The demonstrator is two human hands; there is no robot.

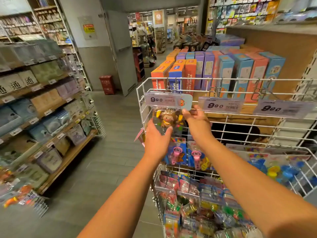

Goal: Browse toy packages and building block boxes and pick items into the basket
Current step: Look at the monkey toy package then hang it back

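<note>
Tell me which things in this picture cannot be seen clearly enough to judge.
- Basket: none appears in the head view, perhaps outside the frame.
- Monkey toy package: the left hand covers its lower part.
- Right hand: its fingertips are hidden behind the package top, so the grip is uncertain.
- Price tag: the small print is blurred.

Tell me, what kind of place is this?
Most likely a shop that sells toys. Price tags hang on a white wire rack, boxes stand in rows, and the left hand touches a packaged monkey toy.
</note>
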